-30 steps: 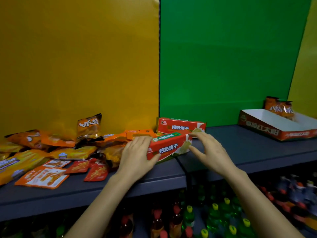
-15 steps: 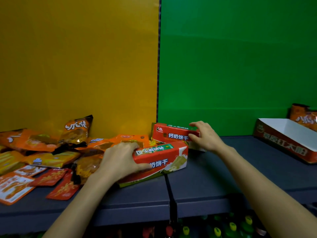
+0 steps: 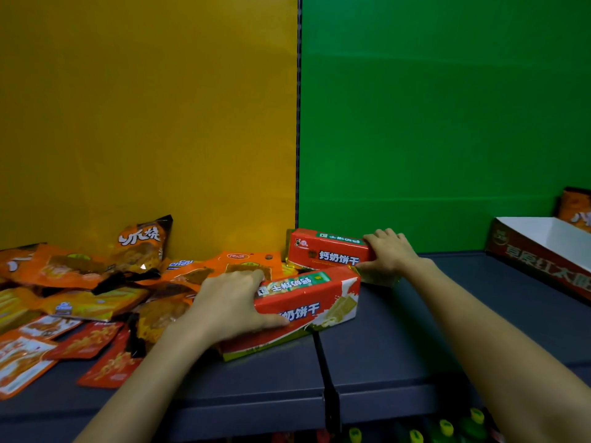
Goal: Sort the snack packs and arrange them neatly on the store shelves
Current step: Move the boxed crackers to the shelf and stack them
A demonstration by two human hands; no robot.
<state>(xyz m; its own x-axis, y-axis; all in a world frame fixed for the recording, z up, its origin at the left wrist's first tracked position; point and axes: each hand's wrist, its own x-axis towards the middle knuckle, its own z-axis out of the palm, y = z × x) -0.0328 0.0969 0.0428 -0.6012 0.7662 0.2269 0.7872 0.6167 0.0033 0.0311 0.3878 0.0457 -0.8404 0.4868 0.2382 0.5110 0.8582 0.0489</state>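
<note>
Two red biscuit boxes with white lettering lie on the dark grey shelf. My left hand grips the left end of the near box, which lies across the seam between the two shelf boards. The far box stands against the back wall, and my right hand is closed around its right end. A heap of orange and yellow snack packs covers the shelf to the left; one orange bag leans upright on the yellow wall.
An open red and white display carton sits at the right with an orange pack behind it. Yellow and green back panels meet at a dark divider. Bottle caps show on the shelf below.
My right hand left the near box's end and took hold of the far box. My left hand kept its grip and brought the near box down onto the shelf.
</note>
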